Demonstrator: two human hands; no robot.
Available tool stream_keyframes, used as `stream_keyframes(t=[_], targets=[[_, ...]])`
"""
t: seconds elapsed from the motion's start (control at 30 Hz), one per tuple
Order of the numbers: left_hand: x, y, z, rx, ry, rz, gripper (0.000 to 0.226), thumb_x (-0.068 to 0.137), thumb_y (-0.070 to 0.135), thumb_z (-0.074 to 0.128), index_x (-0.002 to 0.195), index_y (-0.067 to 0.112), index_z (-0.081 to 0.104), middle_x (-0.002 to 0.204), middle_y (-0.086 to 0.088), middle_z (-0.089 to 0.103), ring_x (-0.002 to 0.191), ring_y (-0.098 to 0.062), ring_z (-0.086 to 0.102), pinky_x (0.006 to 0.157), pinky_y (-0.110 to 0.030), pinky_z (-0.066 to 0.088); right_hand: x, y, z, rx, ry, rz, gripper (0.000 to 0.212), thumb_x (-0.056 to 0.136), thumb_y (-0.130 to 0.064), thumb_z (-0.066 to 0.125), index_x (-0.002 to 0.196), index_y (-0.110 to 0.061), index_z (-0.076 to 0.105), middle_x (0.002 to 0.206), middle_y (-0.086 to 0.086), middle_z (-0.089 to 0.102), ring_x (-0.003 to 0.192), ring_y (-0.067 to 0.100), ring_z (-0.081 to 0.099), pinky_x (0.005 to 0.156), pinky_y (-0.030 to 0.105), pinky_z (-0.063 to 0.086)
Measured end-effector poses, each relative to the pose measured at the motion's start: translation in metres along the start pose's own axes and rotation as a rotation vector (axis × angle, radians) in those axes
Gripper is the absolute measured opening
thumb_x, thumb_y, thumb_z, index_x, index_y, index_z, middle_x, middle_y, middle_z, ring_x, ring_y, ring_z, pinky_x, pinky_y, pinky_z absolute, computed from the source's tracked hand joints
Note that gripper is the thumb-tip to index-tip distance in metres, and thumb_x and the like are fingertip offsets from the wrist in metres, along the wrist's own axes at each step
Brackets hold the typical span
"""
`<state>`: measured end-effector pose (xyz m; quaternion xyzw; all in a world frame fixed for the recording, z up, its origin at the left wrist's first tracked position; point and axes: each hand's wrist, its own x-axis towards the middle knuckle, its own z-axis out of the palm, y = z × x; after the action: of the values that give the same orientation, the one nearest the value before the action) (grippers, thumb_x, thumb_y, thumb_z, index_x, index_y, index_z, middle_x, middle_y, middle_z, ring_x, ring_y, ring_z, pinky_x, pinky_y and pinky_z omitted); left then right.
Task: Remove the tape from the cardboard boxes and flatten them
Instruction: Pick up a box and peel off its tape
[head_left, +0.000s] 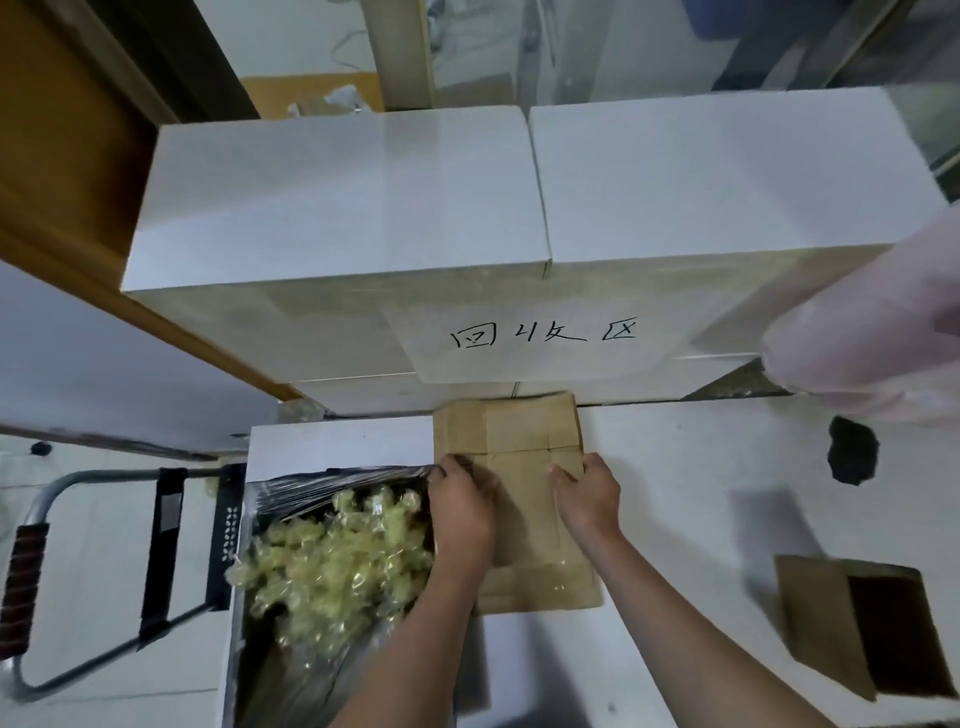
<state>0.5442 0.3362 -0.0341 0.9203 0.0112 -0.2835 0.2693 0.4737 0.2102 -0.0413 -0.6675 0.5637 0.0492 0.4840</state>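
The flattened cardboard box (524, 499) lies on the white table (701, 519) before me, beside a bin of crumpled tape (332, 561). My left hand (460, 512) and right hand (587, 493) press down on it with fingers curled; whether they pinch anything, I cannot tell. Another open box (857, 623) sits to the right.

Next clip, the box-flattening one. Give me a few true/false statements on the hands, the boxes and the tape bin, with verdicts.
1. Both hands, left hand and right hand, rest on the flattened brown box. True.
2. The bin of crumpled tape lies to the person's right. False: it is on the left.
3. Another brown box at lower right is not yet flattened. True.
4. The white cartons behind are unmarked. False: a handwritten label is on their front.
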Motion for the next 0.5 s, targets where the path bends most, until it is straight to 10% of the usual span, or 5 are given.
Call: stream_keyframes(t=[0.3, 0.5], targets=[[0.009, 0.002, 0.023, 0.368, 0.065, 0.154, 0.051, 0.102, 0.018, 0.053, 0.144, 0.005, 0.029, 0.137, -0.017, 0.037, 0.124, -0.030, 0.043, 0.108, -0.036, 0.039, 0.020, 0.000, 0.012, -0.154, 0.052, 0.037, 0.046, 0.095, -0.028, 0.066, 0.130, 0.000, 0.052, 0.116, 0.017, 0.066, 0.102, 0.032, 0.066, 0.078, 0.030, 0.053], [0.021, -0.012, 0.042, 0.528, -0.002, 0.387, 0.068, 0.106, 0.011, 0.024, 0.156, 0.014, -0.023, 0.163, -0.010, -0.028, 0.151, -0.029, -0.024, 0.124, -0.040, -0.013, 0.022, 0.006, 0.017, -0.488, 0.146, -0.199, 0.053, 0.089, -0.032, 0.071, 0.128, -0.002, 0.050, 0.124, 0.015, 0.056, 0.116, 0.029, 0.051, 0.098, 0.037, 0.046]])
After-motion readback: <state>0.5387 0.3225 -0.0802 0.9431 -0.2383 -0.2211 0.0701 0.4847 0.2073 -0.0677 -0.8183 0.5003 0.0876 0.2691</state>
